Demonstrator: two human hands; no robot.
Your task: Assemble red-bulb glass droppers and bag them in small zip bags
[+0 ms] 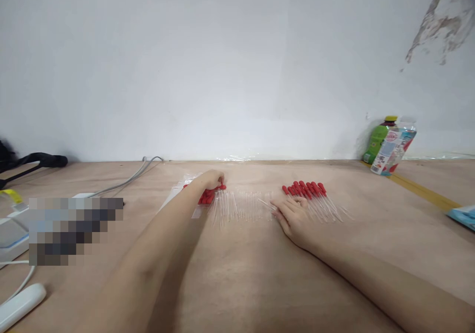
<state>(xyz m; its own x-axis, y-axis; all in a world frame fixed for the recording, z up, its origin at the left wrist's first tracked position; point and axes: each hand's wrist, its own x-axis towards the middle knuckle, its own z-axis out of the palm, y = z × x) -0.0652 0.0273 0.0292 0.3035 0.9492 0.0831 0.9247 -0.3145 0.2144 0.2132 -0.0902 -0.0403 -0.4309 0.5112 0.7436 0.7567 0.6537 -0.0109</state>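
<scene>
My left hand (212, 178) reaches over a pile of red rubber bulbs (206, 197) at the middle left, its fingers pinched at a small red bulb (222, 186) at the pile's edge. Between my hands lies a row of clear thin glass dropper tubes (245, 205). My right hand (292, 216) is closed around one glass dropper tube (266, 204), whose end sticks out to the left. Just beyond that hand, several droppers with red bulbs fitted (304, 189) lie side by side, bulbs toward the wall. My right fingers partly cover them.
A green bottle with a yellow cap (379, 140) and a printed clear bottle (394, 150) stand at the wall on the right. A blue packet (462, 216) lies at the right edge. Grey cables (129, 177), white devices and a black-handled object (48, 161) occupy the left.
</scene>
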